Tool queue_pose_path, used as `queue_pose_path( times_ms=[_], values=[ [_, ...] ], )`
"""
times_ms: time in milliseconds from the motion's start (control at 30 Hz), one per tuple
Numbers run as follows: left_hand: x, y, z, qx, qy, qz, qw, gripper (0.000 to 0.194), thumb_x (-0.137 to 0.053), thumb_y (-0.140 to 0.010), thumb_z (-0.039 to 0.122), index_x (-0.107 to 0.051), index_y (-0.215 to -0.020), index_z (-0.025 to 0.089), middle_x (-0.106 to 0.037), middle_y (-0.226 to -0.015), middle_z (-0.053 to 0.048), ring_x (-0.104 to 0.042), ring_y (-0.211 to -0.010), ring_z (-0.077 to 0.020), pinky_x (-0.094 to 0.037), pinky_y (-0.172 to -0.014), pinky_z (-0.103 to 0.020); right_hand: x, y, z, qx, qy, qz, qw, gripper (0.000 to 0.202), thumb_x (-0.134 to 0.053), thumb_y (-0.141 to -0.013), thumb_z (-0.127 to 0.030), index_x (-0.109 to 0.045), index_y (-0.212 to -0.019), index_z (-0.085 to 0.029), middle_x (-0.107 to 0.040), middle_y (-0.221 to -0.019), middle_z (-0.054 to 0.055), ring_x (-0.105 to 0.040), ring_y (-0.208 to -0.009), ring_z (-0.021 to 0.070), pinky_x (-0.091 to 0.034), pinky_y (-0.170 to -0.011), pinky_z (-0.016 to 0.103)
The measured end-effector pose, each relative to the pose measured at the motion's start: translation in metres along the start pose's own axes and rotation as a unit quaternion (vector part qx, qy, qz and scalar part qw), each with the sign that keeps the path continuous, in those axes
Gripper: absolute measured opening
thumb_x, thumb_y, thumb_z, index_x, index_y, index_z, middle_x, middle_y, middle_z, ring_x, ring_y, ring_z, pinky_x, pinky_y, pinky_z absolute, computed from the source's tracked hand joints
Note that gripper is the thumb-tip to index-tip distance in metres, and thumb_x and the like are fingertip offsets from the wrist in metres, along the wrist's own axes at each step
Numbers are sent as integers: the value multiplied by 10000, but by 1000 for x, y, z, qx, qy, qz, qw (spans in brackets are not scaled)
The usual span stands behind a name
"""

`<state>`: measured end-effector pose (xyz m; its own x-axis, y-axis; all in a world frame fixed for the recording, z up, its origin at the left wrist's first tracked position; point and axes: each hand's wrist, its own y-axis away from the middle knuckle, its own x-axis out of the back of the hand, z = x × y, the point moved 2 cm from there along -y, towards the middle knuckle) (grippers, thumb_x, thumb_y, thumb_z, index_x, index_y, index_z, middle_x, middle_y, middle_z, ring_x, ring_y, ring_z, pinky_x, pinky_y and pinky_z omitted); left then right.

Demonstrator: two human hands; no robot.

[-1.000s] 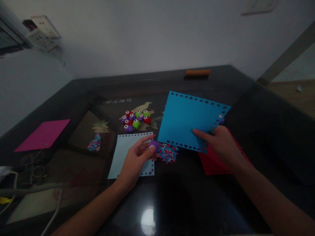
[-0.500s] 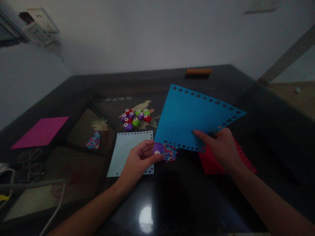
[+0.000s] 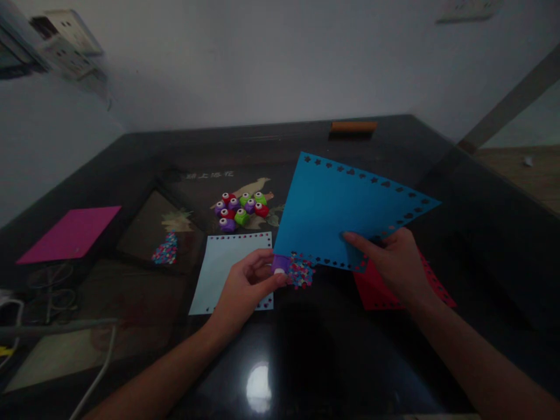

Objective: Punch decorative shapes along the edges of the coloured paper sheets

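My left hand (image 3: 247, 286) is closed on a small purple hole punch (image 3: 280, 265), which sits at the lower left corner of a blue sheet (image 3: 332, 210). Shaped holes run along several edges of that sheet. With thumb on top, my right hand (image 3: 396, 262) grips the blue sheet near its lower right edge and keeps it tilted above the table. Small coloured paper bits (image 3: 301, 274) lie just right of the punch. A pale sheet (image 3: 223, 265) with punched edges is partly under my left hand, and a red sheet (image 3: 376, 289) lies partly beneath my right.
Several red, green and purple punches (image 3: 240, 211) stand together beyond the pale sheet. A pink sheet (image 3: 72, 233) and another pile of paper bits (image 3: 166, 249) lie to the left. An orange roll (image 3: 353, 126) rests at the back; a white cable (image 3: 102, 367) crosses the lower left.
The blue sheet has turned very slightly, its upper corner shifting a little left and its right corner a little right. Both hands keep their holds.
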<state>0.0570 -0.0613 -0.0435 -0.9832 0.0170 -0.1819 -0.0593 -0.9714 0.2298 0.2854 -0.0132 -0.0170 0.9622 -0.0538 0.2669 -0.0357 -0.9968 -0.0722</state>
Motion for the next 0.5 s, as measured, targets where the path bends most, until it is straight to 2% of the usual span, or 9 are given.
queue_pose_path(
  times_ms=[133, 333, 500],
  values=[
    [-1, 1, 1, -4, -1, -8, 1000, 290, -762, -629, 225, -661, -900, 208, -733, -930, -72, -698, -817, -231, -556, -726, -331, 0, 0, -1, 14, 13, 4, 1000, 135, -723, -675, -354, -682, -752, -251, -727, -856, 10, -671, -744, 213, -542, -709, 362],
    [-1, 2, 3, -3, -1, -13, 1000, 286, -762, -637, 234, -647, -896, 204, -735, -917, -61, -700, -813, -232, -555, -716, -319, 2, 1, -2, 13, 50, 7, 999, 164, -716, -677, -378, -641, -641, -237, -701, -710, -3, -639, -621, 193, -513, -589, 323],
    [0, 2, 1, -10, -3, -15, 1000, 297, -765, -636, 225, -651, -910, 210, -739, -892, -56, -701, -812, -223, -552, -717, -305, 0, 2, -2, 32, 47, 0, 998, 121, -713, -691, -370, -686, -721, -256, -724, -809, 2, -668, -739, 215, -533, -683, 346]
  ],
)
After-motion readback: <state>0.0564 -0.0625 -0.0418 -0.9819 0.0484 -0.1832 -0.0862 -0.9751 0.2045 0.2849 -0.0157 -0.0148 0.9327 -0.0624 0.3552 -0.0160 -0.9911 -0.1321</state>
